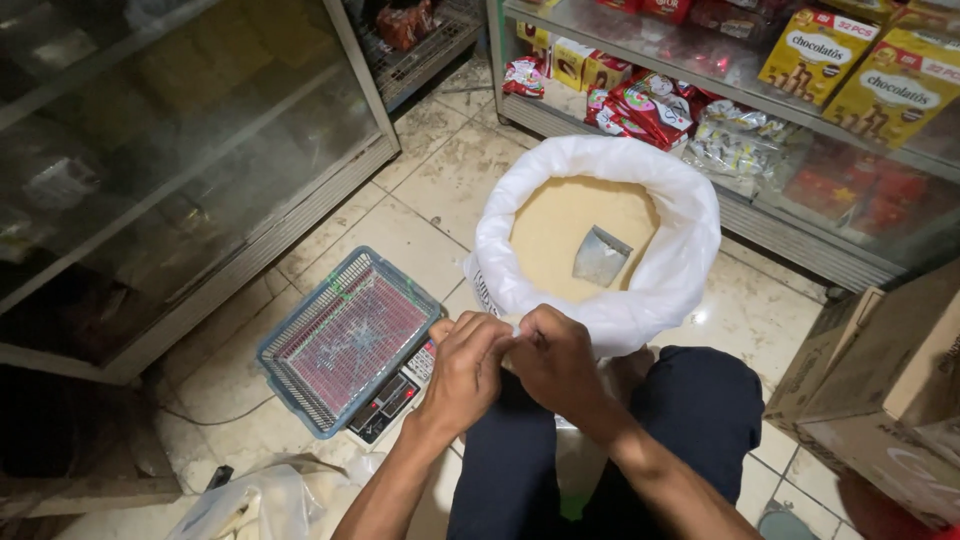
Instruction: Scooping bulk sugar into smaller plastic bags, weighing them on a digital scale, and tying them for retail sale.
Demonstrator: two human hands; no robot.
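Pinching small bag point(512, 340) between both hands' fingertips point(500, 335)

Two hands: left point(466, 365), right point(556, 360); one white sack point(680, 262) of pale grain, one metal scoop point(600, 256) in it; one scale point(392, 393) bearing one blue basket point(343, 340); two yellow boxes point(818, 55) on shelf; one carton point(885, 395)

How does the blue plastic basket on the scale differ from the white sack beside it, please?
The blue plastic basket is shallow, rectangular and stiff, with nothing in it; the white sack is round, soft and rolled down at the rim, holding pale grain and a metal scoop. The basket sits on a digital scale; the sack stands on the tiled floor. Both are open-topped.
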